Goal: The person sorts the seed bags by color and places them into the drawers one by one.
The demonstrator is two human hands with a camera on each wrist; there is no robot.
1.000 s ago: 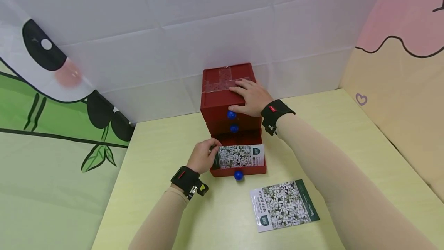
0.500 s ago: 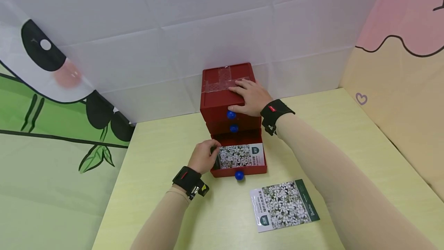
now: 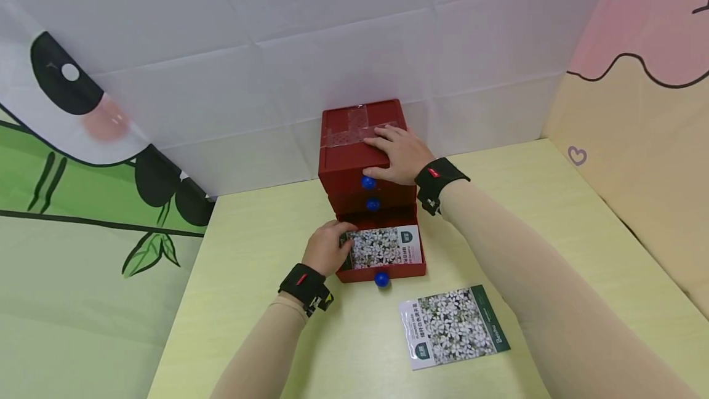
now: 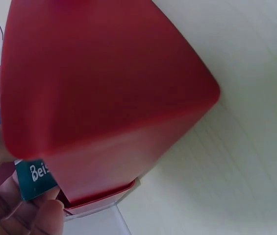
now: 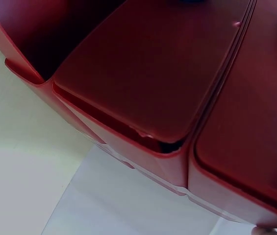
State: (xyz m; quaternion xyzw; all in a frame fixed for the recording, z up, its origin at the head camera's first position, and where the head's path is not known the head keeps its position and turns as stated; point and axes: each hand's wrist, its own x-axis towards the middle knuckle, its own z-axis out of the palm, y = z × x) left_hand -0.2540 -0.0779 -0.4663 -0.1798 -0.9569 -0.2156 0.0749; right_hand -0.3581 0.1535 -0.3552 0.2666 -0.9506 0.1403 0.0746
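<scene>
A small red drawer cabinet point(image 3: 360, 159) stands against the back wall, its bottom drawer point(image 3: 365, 275) pulled out. A flower seed packet point(image 3: 382, 247) with white blossoms lies in that drawer. My left hand point(image 3: 324, 249) holds the packet's green left end at the drawer's left side. Close up in the left wrist view, the fingers point(image 4: 18, 215) curl by the packet's green corner point(image 4: 34, 179); the drawer wall hides part of it. My right hand point(image 3: 403, 156) rests on the cabinet's top right edge, fingers spread, thumb near the top blue knob point(image 3: 368, 183).
A second matching seed packet point(image 3: 455, 327) lies on the pale wooden table point(image 3: 266, 226), in front and to the right of the drawer. The lower drawer's blue knob point(image 3: 381, 279) points towards me. A white sheet point(image 3: 249, 97) rises behind the cabinet.
The packet has settled a little lower and flatter in the drawer. My left hand has shifted slightly right with it, its index finger reaching further over. The right hand stays in place.
</scene>
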